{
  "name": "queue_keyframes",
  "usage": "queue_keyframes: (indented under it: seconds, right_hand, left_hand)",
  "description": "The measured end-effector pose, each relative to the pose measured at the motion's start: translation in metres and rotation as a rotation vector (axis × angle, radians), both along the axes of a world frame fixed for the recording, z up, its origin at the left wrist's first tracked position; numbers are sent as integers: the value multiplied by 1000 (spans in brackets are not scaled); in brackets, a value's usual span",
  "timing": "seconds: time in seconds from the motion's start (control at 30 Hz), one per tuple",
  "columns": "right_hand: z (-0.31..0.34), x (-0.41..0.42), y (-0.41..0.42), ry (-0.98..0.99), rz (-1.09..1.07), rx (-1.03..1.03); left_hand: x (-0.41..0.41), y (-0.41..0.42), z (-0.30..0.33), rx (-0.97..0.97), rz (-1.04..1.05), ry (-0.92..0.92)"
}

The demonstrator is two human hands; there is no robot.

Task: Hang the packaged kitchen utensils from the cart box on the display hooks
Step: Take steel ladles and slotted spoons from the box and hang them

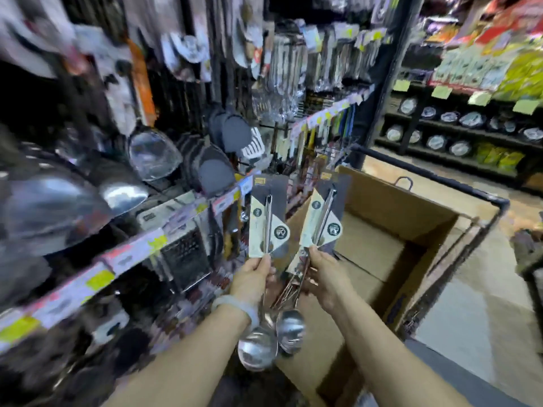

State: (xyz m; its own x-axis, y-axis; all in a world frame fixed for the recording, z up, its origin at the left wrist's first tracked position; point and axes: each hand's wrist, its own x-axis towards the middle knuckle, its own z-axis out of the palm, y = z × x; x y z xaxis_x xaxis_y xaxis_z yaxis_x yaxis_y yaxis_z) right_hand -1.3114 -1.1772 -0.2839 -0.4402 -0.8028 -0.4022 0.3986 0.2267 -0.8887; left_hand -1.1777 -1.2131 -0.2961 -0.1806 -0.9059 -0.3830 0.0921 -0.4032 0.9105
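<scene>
My left hand (253, 278) grips a steel ladle by the bottom of its grey-and-cream card (268, 215), with the bowl (258, 349) hanging below my wrist. In my right hand (324, 277) is a bunch of steel utensils; its front card (323, 214) tilts right and a spoon bowl (290, 330) points down. Both packs stand upright over the near left corner of the open cardboard cart box (390, 207). The display hooks (249, 164) carry hanging utensils just beyond and left of the cards.
A black metal cart frame (458, 186) surrounds the box. Steel ladles and bowls (152, 154) crowd the left shelf above price labels (132, 254). Black spatulas (232, 133) hang mid-display. A far shelf of plates (458, 124) stands across the tiled aisle floor (482, 318).
</scene>
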Motion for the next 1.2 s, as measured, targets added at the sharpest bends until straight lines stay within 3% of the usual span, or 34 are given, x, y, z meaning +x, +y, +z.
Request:
queue_keyframes:
  seconds: [0.27,0.57,0.87,1.03,1.2]
  right_hand:
    - [48,149,58,38,400,-81]
    - [68,406,171,-40,849,-124]
    - [79,689,353,-90,1222,-159]
    - [87,790,432,-89,1373,-163]
    - [104,867,479,-57,1462,-236]
  left_hand:
    - [155,111,45,-82,359,44]
    - [387,275,56,-177,792,-25]
    - [647,497,76,-200,1204,-77]
    - [728,586,99,-203,1310,-177]
    - [784,639,106,-248,1426,-142]
